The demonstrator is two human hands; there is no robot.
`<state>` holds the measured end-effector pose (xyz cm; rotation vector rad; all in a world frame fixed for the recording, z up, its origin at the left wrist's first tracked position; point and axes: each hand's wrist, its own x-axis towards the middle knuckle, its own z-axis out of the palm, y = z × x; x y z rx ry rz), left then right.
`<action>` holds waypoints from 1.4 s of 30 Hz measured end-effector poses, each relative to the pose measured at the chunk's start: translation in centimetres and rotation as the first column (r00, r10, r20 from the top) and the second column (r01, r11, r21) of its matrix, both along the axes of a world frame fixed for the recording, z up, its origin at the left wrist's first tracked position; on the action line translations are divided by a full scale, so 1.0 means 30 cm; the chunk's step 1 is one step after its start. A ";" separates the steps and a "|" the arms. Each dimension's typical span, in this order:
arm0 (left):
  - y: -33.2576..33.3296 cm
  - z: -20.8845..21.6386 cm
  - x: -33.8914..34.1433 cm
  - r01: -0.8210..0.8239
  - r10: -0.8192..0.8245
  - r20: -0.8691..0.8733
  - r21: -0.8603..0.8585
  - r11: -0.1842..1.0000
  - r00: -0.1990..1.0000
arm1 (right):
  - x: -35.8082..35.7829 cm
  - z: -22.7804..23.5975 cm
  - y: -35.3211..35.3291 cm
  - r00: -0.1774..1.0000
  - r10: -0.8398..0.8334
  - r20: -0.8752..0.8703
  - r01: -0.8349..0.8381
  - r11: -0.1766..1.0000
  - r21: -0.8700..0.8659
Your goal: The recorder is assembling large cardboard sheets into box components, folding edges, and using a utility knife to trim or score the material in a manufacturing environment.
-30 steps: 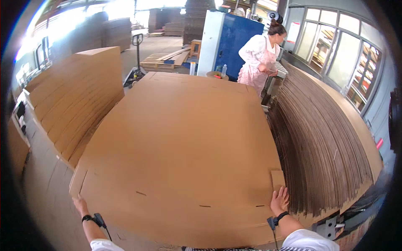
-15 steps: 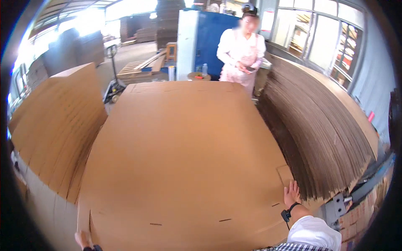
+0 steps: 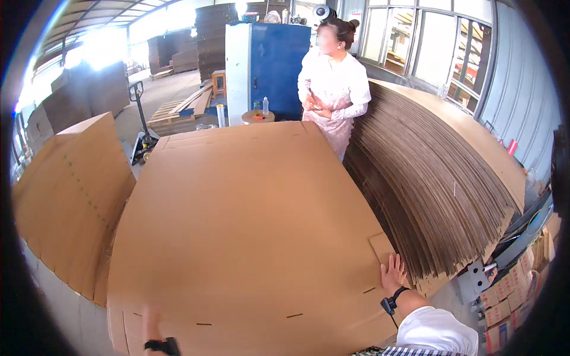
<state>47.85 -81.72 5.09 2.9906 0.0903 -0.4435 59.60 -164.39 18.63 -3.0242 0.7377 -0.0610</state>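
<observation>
A large brown cardboard sheet (image 3: 246, 219) with short dark slots along its near edge lies flat in front of me. My right hand (image 3: 392, 274) rests on its near right side with the fingers spread, beside a small cut flap (image 3: 380, 244). It holds nothing. Over the near left corner of the sheet is my left hand (image 3: 152, 325), smeared by motion. Its fingers are too blurred to read, and whether it touches the cardboard cannot be made out. Both wrists carry dark bands.
Tall cardboard stacks stand close by, one on the right (image 3: 433, 184) and one on the left (image 3: 74, 202). A person (image 3: 335, 89) in a pink apron stands beyond the far right corner. Behind are a blue cabinet (image 3: 280, 68), a round stool (image 3: 257, 117) and a pallet jack (image 3: 141, 124).
My left hand has moved from the sheet's left edge inward over its surface. My right hand stays on the right side. The person has turned their head; the whole view has shifted slightly.
</observation>
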 end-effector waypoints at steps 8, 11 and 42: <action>-1.168 0.181 0.283 0.266 -0.289 -0.084 -0.217 0.939 0.954 | 0.024 0.032 0.022 0.992 0.111 0.056 -0.117 0.986 0.115; -1.691 0.492 0.378 0.190 -0.284 -0.234 -0.354 0.916 0.930 | 0.002 0.029 -0.054 0.988 0.140 0.067 -0.150 0.976 0.161; -2.313 0.674 0.347 -0.336 -0.392 -0.561 -0.793 0.509 0.729 | -0.019 0.081 -0.395 0.965 0.134 0.227 -0.205 -0.157 0.966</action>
